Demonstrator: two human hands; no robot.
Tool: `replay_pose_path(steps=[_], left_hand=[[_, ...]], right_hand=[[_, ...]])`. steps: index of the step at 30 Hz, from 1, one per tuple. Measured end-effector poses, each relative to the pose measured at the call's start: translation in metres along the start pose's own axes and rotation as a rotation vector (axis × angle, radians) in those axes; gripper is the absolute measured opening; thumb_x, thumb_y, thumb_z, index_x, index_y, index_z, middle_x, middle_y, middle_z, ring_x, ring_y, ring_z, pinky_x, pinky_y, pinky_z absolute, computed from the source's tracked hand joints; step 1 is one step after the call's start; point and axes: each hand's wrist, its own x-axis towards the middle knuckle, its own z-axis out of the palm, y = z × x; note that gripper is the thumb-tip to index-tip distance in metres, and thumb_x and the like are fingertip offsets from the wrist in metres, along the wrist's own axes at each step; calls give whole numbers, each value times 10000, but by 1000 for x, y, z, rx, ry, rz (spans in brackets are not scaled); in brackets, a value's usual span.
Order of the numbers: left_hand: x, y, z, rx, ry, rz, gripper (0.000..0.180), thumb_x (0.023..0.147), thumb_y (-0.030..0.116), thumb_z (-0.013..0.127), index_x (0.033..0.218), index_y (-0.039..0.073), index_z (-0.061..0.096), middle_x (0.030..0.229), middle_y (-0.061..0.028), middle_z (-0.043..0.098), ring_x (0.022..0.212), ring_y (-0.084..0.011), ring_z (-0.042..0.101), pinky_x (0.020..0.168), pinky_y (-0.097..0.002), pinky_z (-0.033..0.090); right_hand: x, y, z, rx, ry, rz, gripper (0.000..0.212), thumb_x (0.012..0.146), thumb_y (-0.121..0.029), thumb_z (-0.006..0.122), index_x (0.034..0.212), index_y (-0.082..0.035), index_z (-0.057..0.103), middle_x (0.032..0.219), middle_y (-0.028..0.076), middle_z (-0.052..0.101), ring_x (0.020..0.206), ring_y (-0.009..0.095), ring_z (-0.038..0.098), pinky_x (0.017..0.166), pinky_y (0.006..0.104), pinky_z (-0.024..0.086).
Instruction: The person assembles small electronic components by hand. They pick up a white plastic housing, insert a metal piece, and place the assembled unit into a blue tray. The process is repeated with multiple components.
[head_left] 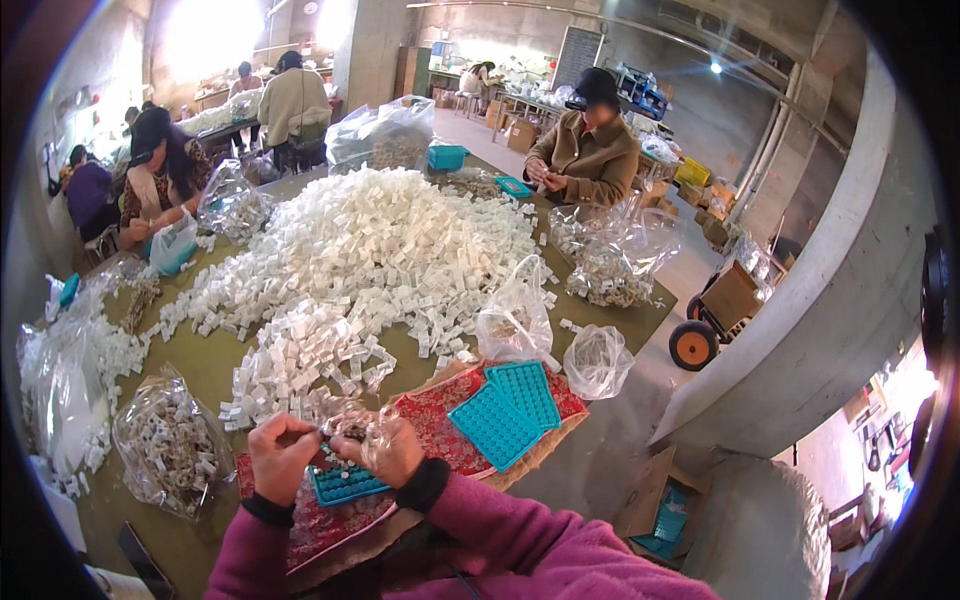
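Over the front of the table, my left hand (280,455) is closed, thumb and fingertips pinched together beside my right hand; whatever sits in the pinch is too small to name. My right hand (395,452) is wrapped round a tangled bunch of small brownish and whitish pieces (350,424). Below both hands lies a blue tray with rows of small cups (345,486), partly covered by them. It rests on a red patterned cloth (425,408). Two more blue trays (495,428) overlap on the cloth to the right.
A big heap of small white plastic pieces (380,235) spreads over the green table (215,355). See-through bags of brownish pieces stand left (172,445) and far right (610,270). A thin bag (515,325) stands behind the trays. Co-workers sit round the table, one (595,140) at far right.
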Motion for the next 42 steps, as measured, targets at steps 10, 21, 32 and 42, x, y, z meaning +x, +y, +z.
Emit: replay_pose_path(steps=[10,21,32,42], left_hand=[[39,-1,57,261,-23,180,27,827,-22,709,810,-35,693,725,-73,733,649,-131,721,588,-275,569],[50,-13,67,331,25,91,101,895,-26,752,991,-10,776,872,-50,771,742,-92,720,669,-255,606],[61,-18,64,204,-216,-33,60,889,3,727,932,-29,754,802,-51,752,692,-89,704,607,-247,574],[61,-21,85,222,-107,44,51,856,23,741,824,-14,725,730,-62,726,602,-114,696,557,-270,545]], right_hand=[[-9,6,-27,37,344,-271,225,927,55,722,1152,52,725,1014,86,768,894,140,718,798,308,595],[4,13,-55,491,377,132,294,916,43,756,1199,33,675,1013,117,751,844,223,756,686,343,663],[4,26,-63,432,180,68,244,888,79,769,1128,40,743,1057,112,772,888,186,748,793,328,635],[3,34,-60,223,343,-82,249,890,68,783,1134,67,737,1064,133,773,909,186,738,834,331,617]])
